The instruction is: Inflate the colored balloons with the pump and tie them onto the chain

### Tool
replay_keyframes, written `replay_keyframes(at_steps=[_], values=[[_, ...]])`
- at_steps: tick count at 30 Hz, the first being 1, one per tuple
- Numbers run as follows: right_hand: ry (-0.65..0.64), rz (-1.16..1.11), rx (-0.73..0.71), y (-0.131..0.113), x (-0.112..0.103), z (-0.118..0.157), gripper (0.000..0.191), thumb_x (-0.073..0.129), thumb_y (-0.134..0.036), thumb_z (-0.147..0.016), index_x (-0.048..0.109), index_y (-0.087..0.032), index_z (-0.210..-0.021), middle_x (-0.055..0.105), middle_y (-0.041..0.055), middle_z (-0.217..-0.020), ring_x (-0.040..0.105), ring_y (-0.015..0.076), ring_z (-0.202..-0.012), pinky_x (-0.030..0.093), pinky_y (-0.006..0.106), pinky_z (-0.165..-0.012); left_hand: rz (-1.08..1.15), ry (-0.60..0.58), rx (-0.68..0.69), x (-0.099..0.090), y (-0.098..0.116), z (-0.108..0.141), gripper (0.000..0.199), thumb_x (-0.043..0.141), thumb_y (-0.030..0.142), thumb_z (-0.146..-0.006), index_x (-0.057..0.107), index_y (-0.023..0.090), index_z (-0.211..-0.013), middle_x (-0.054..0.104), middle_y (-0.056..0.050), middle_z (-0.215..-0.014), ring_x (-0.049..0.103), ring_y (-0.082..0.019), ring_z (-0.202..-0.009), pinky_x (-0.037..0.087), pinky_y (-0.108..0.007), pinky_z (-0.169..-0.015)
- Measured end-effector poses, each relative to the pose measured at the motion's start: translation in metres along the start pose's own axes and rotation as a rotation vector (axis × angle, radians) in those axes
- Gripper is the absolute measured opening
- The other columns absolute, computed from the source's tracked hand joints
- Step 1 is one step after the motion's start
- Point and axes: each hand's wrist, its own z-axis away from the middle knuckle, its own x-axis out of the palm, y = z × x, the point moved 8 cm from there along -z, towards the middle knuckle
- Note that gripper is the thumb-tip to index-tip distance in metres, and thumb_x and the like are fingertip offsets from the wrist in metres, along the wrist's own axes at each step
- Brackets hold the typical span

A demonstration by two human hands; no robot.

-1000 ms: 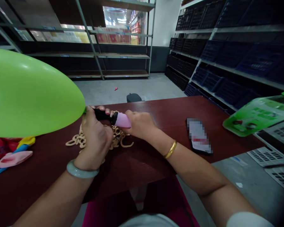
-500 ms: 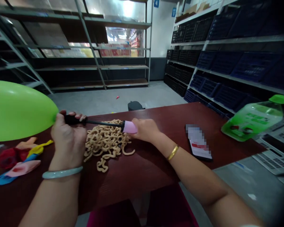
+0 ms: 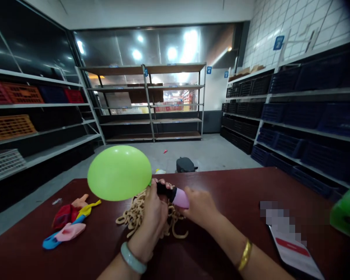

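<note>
A light green inflated balloon (image 3: 119, 173) sits on the nozzle end of a hand balloon pump (image 3: 164, 189), in front of me above the table. My left hand (image 3: 156, 212) is closed around the pump's black body, with the thumb by the balloon's neck. Gripping the pump's pinkish-purple end is my right hand (image 3: 200, 204), close beside the left; no rod shows between the two parts. Beneath my hands lies a heap of tan, curly rope-like pieces (image 3: 135, 214), partly hidden by the left hand and wrist.
Several limp balloons (image 3: 67, 227) in red, yellow, blue and pink lie on the dark red table (image 3: 239, 194) at left. A phone (image 3: 291, 245) lies at right, near a green bottle (image 3: 347, 212). Beyond the table are a dark bin (image 3: 186, 165) and metal shelves (image 3: 151, 103).
My right hand has pushed the pump's handle toward my left hand, so the black rod has gone inside. The view has tilted up, and balloon and hands appear further right.
</note>
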Motion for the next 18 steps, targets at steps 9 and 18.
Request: replay_keyframes(at_steps=[9, 18], values=[[-0.006, -0.073, -0.022, -0.007, 0.000, 0.002, 0.034, 0.058, -0.053, -0.078, 0.057, -0.023, -0.094, 0.070, 0.0045, -0.085, 0.067, 0.0222, -0.073, 0.035, 0.028, -0.057, 0.007, 0.037, 0.045, -0.002, 0.021, -0.006, 0.024, 0.071, 0.029, -0.074, 0.050, 0.019, -0.076, 0.053, 0.001, -0.070, 0.051, -0.012, -0.056, 0.044, -0.026, -0.054], [-0.013, 0.010, -0.045, 0.014, 0.003, -0.001, 0.039, 0.054, -0.060, -0.080, 0.058, -0.024, -0.094, 0.070, 0.0048, -0.085, 0.067, 0.0234, -0.078, 0.035, 0.029, -0.062, 0.053, 0.133, 0.217, -0.042, 0.097, -0.048, 0.024, 0.070, 0.024, -0.073, 0.047, 0.018, -0.076, 0.053, 0.001, -0.065, 0.051, -0.012, -0.055, 0.041, -0.026, -0.052]])
